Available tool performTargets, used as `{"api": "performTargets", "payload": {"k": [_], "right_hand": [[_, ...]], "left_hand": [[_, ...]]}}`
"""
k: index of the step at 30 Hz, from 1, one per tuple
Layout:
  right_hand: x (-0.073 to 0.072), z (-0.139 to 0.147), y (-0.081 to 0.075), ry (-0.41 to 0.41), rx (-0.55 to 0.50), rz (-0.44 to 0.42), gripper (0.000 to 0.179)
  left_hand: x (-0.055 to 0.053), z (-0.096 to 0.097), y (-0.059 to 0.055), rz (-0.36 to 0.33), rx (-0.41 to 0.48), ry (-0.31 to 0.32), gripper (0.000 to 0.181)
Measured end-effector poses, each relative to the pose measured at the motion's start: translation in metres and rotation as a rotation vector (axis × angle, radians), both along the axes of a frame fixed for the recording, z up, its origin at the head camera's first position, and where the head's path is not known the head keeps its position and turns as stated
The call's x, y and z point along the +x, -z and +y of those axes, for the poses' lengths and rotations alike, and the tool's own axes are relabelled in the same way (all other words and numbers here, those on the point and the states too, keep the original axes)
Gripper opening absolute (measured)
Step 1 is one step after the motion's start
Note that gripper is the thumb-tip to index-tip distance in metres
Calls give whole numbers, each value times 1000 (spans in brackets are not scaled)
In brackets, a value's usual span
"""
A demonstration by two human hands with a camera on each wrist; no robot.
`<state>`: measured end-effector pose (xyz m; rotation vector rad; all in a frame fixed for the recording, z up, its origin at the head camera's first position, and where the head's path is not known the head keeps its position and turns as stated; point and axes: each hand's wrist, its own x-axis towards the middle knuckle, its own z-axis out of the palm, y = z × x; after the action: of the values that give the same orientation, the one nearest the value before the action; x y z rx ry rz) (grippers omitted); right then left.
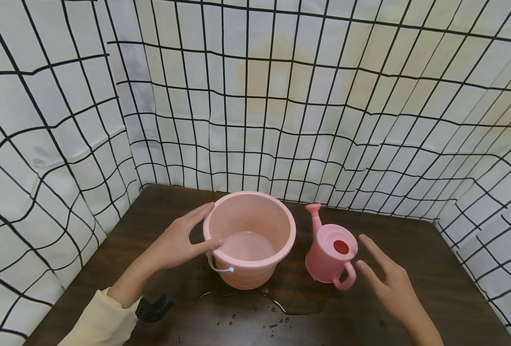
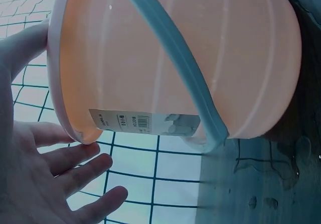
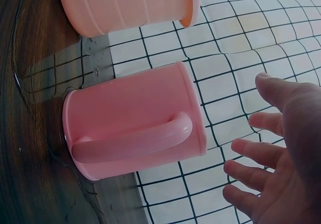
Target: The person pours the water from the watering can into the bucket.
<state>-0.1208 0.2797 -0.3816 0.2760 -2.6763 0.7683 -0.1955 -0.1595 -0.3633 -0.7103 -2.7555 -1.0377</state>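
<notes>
The left hand (image 1: 175,242) has its fingers nearly straight and spread apart, with the thumb and a fingertip touching the rim of a pink bucket (image 1: 247,275); it rests there without curling round it, and its lower fingers reach past the rim with nothing in them. The bucket stands upright just beyond these fingertips, its pale blue bail (image 2: 173,48) hanging down the wall on the thumb's side, and a printed label (image 2: 145,122) sits on the wall in front of the fingers. The right hand (image 1: 391,283) holds nothing: its fingers are extended and spaced out, thumb well away from them, a small gap short of a pink watering can (image 1: 324,259). That can stands upright just left of the right fingertips, its looped handle (image 3: 135,141) on the near side and its spout (image 1: 316,221) pointing up and away from them. Between the two hands, nearer the person than the fingertips, a water streak (image 1: 279,306) and scattered drops (image 1: 274,326) lie on the dark wooden table (image 1: 368,327).
</notes>
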Motion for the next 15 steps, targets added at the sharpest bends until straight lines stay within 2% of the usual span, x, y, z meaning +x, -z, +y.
{"api": "performTargets", "payload": {"k": [4, 11, 15], "right_hand": [[1, 0, 0, 8, -9, -25, 60], [2, 3, 1, 16, -25, -46, 60], [1, 4, 3, 18, -25, -59, 59]], "left_hand": [[0, 0, 1, -8, 20, 5, 82], [-1, -4, 0, -40, 45, 53, 82], [0, -6, 0, -66, 38, 40, 84]]}}
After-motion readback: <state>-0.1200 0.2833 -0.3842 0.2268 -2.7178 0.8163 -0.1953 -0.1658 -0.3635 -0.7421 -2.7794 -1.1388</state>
